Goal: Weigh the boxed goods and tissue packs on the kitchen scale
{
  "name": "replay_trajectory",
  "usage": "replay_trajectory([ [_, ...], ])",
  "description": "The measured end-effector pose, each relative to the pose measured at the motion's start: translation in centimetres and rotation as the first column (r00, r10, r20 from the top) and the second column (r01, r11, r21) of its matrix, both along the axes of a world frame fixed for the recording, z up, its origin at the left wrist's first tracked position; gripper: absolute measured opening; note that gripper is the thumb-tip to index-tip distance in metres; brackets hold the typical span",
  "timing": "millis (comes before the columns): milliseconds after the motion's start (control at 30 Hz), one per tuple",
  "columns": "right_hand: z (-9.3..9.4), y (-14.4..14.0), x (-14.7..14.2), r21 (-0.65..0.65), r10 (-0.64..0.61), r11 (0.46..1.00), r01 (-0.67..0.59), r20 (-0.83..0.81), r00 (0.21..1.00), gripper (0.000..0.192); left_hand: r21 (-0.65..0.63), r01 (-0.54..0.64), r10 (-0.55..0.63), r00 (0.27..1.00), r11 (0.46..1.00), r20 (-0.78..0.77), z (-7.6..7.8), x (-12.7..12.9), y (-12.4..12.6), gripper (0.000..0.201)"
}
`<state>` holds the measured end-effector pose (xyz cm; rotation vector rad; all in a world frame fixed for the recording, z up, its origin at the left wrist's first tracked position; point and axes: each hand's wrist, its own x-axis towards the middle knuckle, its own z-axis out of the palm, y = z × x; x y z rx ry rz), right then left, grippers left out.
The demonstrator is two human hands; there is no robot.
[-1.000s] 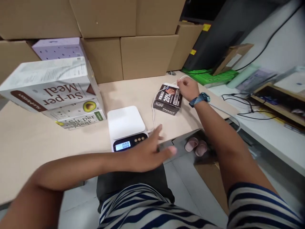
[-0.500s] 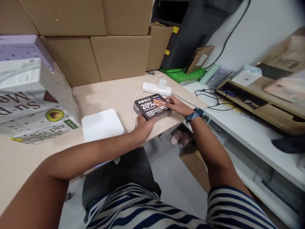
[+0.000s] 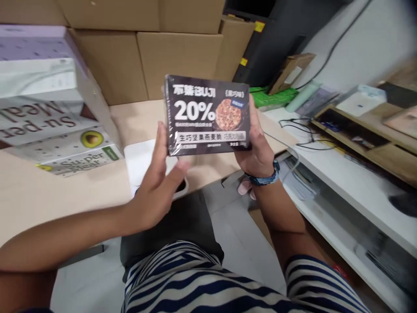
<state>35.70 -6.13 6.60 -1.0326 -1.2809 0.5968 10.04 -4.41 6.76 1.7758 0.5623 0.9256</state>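
I am at the inspecting step: my left hand [image 3: 156,191] rests flat-fingered against the left edge of the dark snack box [image 3: 207,115], while my right hand [image 3: 257,148] grips its right side from behind. The box faces me, above the white scale [image 3: 138,158] on the counter [image 3: 35,195], wrapped in glossy film with "20%" printed large. Setting it down squarely on the scale seems the next call.

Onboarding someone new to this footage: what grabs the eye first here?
The dark snack box with a big white "20%", held up mid-frame above the table edge: the right hand grips its right side, while the left hand is at its left edge, palm open. Next, the stacked "Su-per Meal" boxes at left on the tan table, and a wall of cardboard cartons behind.
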Motion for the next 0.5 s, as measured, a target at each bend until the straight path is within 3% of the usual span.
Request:
replay_trajectory([
  [100, -1.4, 2.4, -3.3, -0.129, 0.272, 0.954, -0.272, -0.018, 0.962, 0.112, -0.124, -0.136, 0.132, 0.991, 0.983, -0.034, -0.4, -5.6, -1.0, 0.07],
  [167, -3.2, 4.0, -5.4, -0.195, 0.368, 0.91, -0.366, -0.026, 0.929, 0.107, -0.187, -0.199, 0.192, 0.98, 0.962, -0.055, -1.4, -8.1, -1.8, 0.068],
  [267, -5.8, 5.7, -7.7, -0.246, 0.37, 0.9, -0.361, -0.009, 0.929, 0.107, -0.3, -0.244, 0.232, 0.97, 0.922, -0.078, -3.2, -10.0, -2.2, 0.071],
  [333, -6.6, 6.3, -8.3, -0.272, 0.371, 0.894, -0.357, -0.001, 0.929, 0.106, -0.345, -0.264, 0.242, 0.964, 0.901, -0.106, -4.1, -10.8, -1.8, 0.072],
  [400, -6.4, 6.8, -8.0, -0.272, 0.377, 0.892, -0.362, 0.002, 0.926, 0.099, -0.306, -0.306, 0.269, 0.95, 0.901, -0.158, -4.8, -11.5, -1.2, 0.073],
  [500, -4.3, 7.9, -6.7, -0.184, 0.334, 0.928, -0.323, 0.027, 0.942, 0.089, -0.226, -0.331, 0.285, 0.934, 0.916, -0.215, -5.1, -12.1, 0.3, 0.077],
])
